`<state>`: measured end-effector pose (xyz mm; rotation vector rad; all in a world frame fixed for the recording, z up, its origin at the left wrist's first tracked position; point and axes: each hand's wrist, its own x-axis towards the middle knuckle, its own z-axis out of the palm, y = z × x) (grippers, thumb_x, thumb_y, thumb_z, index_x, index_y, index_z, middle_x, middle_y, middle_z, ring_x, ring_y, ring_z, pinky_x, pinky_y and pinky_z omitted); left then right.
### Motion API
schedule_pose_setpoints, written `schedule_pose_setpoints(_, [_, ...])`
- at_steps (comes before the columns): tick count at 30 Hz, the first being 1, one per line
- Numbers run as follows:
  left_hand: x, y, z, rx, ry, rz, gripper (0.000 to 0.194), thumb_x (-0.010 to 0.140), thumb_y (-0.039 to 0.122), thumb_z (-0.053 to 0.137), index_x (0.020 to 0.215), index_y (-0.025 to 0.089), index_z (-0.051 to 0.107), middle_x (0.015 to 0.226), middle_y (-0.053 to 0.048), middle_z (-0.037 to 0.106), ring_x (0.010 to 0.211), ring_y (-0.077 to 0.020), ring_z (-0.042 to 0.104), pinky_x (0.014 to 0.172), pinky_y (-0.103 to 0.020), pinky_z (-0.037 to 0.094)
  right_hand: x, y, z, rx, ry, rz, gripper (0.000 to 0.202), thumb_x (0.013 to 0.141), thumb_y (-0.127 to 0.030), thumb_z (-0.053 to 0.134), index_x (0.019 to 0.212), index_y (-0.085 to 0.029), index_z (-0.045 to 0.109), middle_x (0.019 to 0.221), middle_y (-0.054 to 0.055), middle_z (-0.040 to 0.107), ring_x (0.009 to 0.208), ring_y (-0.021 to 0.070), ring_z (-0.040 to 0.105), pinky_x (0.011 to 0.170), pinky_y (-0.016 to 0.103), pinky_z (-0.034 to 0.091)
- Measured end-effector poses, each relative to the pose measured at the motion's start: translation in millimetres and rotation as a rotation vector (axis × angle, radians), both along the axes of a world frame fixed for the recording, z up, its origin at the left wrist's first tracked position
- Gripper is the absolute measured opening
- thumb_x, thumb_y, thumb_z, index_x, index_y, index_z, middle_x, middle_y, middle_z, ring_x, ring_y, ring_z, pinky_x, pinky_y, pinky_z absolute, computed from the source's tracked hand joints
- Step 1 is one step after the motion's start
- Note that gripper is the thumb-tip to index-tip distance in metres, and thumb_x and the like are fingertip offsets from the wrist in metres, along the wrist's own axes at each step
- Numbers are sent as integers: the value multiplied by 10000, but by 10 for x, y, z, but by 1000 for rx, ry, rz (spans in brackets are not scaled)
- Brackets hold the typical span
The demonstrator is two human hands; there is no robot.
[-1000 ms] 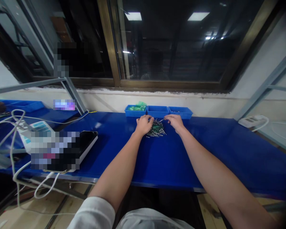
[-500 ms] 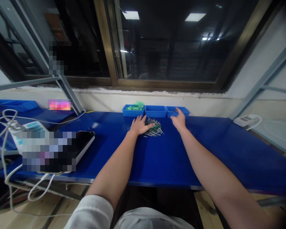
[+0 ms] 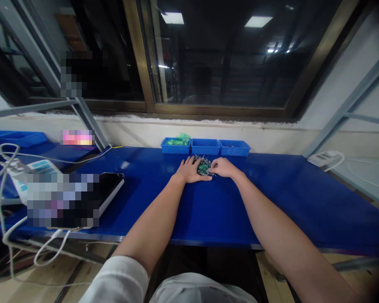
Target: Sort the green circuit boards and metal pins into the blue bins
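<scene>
The loose heap of thin silver metal pins and green material (image 3: 204, 168) lies at nine o'clock from the right hand (image 3: 225, 167), its fingers pinched on what I cannot tell, and at two o'clock from the equally near left hand (image 3: 187, 171), fingers spread and released, pins pointing every way.
</scene>
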<state>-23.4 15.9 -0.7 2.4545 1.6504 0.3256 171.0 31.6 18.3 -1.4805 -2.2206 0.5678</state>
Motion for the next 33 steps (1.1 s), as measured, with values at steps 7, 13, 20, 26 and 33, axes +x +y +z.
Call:
schedule_pose_setpoints(7, [184, 22, -41, 162, -36, 21, 907, 661, 788, 435, 1327, 173, 434, 1430, -180, 348, 1322, -358, 290, 1066, -514, 203, 4, 67, -85, 55, 24, -6, 107, 713, -272, 626, 646, -188, 629, 678, 41, 659, 632, 155, 559, 596, 253, 367])
schedule_pose_setpoints(13, [192, 30, -11, 243, -111, -11, 757, 734, 710, 452, 1263, 169, 489, 1339, -156, 465, 1255, -302, 402, 1046, -439, 288, 8, 136, -155, 182, 227, -39, 133, 808, -291, 506, 848, -188, 580, 747, 16, 636, 678, 140, 561, 638, 247, 397])
schedule_pose_setpoints(20, [147, 47, 70, 338, -251, -195, 305, 888, 388, 454, 1039, 198, 638, 1063, -78, 635, 1020, -185, 578, 939, -319, 420, -140, 156, -168, 40, 626, 54, 245, 706, -408, 626, 771, -174, 591, 649, 13, 625, 646, 154, 593, 640, 268, 449])
schedule_pose_setpoints(26, [116, 71, 77, 342, -291, -147, 302, 902, 346, 430, 930, 221, 703, 1045, -53, 662, 996, -173, 597, 935, -293, 436, -161, 89, -111, 20, 769, -15, 359, 653, -515, 655, 748, -177, 579, 573, -5, 588, 528, 113, 526, 540, 237, 412])
schedule_pose_setpoints(33, [104, 44, 79, 350, -325, -138, 312, 902, 366, 430, 927, 217, 702, 1035, -39, 672, 974, -159, 610, 903, -255, 451, -114, 72, -116, -93, 868, 7, 328, 595, -462, 694, 715, -167, 611, 622, 7, 598, 515, 94, 479, 451, 209, 346])
